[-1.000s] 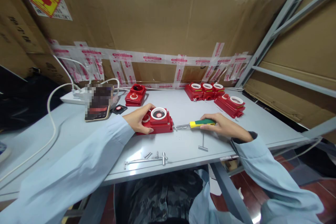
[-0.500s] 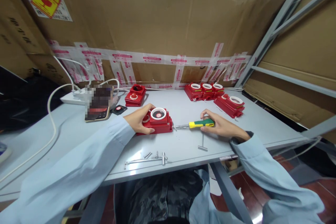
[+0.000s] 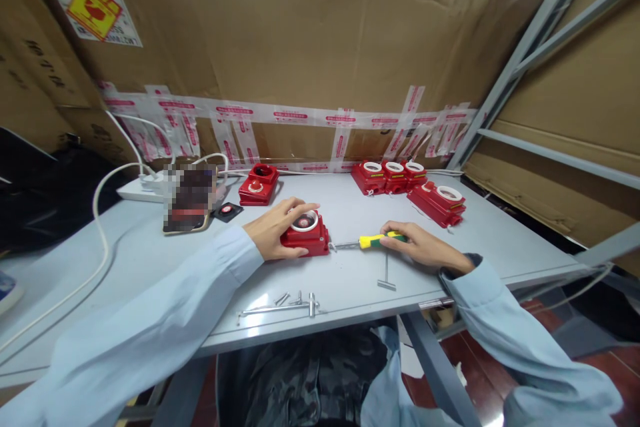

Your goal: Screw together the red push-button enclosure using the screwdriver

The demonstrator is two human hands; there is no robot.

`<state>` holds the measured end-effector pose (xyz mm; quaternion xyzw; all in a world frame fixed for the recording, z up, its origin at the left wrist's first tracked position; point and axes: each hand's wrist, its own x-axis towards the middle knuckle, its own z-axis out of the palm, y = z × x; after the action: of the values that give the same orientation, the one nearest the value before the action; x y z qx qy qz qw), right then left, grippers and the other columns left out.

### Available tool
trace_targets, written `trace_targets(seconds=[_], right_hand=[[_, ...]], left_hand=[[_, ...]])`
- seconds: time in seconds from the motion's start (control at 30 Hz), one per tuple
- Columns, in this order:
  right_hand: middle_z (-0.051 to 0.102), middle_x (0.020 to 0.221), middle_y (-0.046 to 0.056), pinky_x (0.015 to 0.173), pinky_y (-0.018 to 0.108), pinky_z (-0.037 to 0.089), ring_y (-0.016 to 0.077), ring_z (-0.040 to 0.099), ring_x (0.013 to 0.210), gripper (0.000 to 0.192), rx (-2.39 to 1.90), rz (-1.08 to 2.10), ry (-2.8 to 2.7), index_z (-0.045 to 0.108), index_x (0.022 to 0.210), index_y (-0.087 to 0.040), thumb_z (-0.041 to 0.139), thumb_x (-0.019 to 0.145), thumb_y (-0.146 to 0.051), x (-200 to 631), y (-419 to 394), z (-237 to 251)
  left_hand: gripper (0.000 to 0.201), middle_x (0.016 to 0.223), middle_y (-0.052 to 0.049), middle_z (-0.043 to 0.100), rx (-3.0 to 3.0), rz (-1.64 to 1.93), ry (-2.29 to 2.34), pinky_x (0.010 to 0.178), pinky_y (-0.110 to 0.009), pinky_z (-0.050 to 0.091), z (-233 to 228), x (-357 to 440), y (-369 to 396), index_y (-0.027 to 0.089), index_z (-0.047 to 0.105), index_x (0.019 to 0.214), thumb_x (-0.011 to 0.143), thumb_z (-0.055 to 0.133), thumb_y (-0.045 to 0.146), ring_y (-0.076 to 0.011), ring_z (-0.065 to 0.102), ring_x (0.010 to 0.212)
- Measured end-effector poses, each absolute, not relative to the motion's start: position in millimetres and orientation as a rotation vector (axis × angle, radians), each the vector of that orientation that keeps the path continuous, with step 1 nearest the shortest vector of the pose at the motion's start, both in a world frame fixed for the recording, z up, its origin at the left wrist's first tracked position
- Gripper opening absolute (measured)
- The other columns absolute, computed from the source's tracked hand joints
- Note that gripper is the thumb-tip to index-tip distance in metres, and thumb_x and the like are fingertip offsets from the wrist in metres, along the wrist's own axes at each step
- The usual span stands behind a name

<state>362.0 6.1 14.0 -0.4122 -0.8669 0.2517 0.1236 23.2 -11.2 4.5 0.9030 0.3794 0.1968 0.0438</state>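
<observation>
A red control box [image 3: 315, 241] with a white ring [image 3: 315, 221] on top lies near the middle of the table. My left hand [image 3: 277, 229] is closed over its left part, the fingers reaching across the ring and the thumb along the front side. From the right, a screwdriver [image 3: 371, 241] with a yellow and green handle lies nearly level, its shaft pointing at the box's right end. My right hand [image 3: 413, 243] is closed on that handle from above. The tip is close to a small metal piece at the box's end; contact is unclear.
Further red boxes stand at the back right [image 3: 395, 177] and back left [image 3: 259, 184]. A T-handle tool [image 3: 387, 283] lies below the screwdriver. Another metal T-bar [image 3: 280, 308] and several screws lie by the front edge. At left are a phone [image 3: 189, 200], a power strip and white cables.
My left hand has shifted right over the box, its fingers now across the white ring. My right hand's fingers have moved left and over the screwdriver handle, covering more of it.
</observation>
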Motion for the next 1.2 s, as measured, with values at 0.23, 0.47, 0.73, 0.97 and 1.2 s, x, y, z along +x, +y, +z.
trace_targets(seconds=[0.23, 0.47, 0.73, 0.97, 1.2], right_hand=[[0.057, 0.077, 0.003, 0.069, 0.028, 0.038, 0.0146, 0.050, 0.072, 0.043, -1.224, 0.678, -2.442, 0.058, 0.079, -0.016, 0.038, 0.092, -0.051, 351.1, 3.2, 10.6], [0.052, 0.082, -0.001, 0.067, 0.025, 0.038, 0.0130, 0.046, 0.072, 0.037, -1.152, 0.761, -2.381, 0.050, 0.089, -0.018, 0.066, 0.074, -0.048, 354.2, 7.0, 8.4], [0.057, 0.081, 0.001, 0.065, 0.026, 0.036, 0.0138, 0.048, 0.073, 0.037, -1.186, 0.804, -2.394, 0.058, 0.087, -0.016, 0.059, 0.079, -0.053, 353.4, 12.3, 13.0], [0.054, 0.064, -0.001, 0.058, 0.024, 0.034, 0.0108, 0.045, 0.061, 0.040, -1.217, 0.842, -2.407, 0.060, 0.077, -0.015, 0.052, 0.084, -0.053, 348.2, 15.4, 12.4], [0.045, 0.044, -0.002, 0.053, 0.026, 0.032, 0.0089, 0.038, 0.044, 0.059, -1.407, 0.835, -2.380, 0.045, 0.049, -0.017, 0.036, 0.088, -0.060, 337.9, 23.4, 12.7]], left_hand=[[0.044, 0.131, -0.011, 0.045, 2.984, 0.454, 1.135, 0.090, -0.046, 0.039, 12.3, 36.8, -20.7, 0.032, 0.054, 0.124, 0.080, 0.062, 0.031, -0.0298, 0.048, 0.112], [0.043, 0.133, -0.008, 0.045, 3.058, 0.252, 1.152, 0.086, -0.049, 0.041, 15.9, 50.7, -22.5, 0.036, 0.061, 0.116, 0.075, 0.062, 0.021, -0.0332, 0.042, 0.112], [0.044, 0.124, -0.008, 0.049, 3.030, 0.148, 1.204, 0.084, -0.048, 0.041, 19.4, 57.7, -21.3, 0.037, 0.063, 0.113, 0.072, 0.063, 0.021, -0.0344, 0.042, 0.112], [0.043, 0.123, -0.007, 0.050, 3.020, 0.097, 1.229, 0.084, -0.047, 0.040, 22.6, 59.4, -21.8, 0.037, 0.064, 0.113, 0.073, 0.063, 0.020, -0.0332, 0.043, 0.108], [0.042, 0.124, -0.006, 0.051, 3.042, 0.106, 1.246, 0.083, -0.045, 0.040, 21.3, 60.1, -22.2, 0.037, 0.064, 0.111, 0.072, 0.064, 0.020, -0.0320, 0.043, 0.108]])
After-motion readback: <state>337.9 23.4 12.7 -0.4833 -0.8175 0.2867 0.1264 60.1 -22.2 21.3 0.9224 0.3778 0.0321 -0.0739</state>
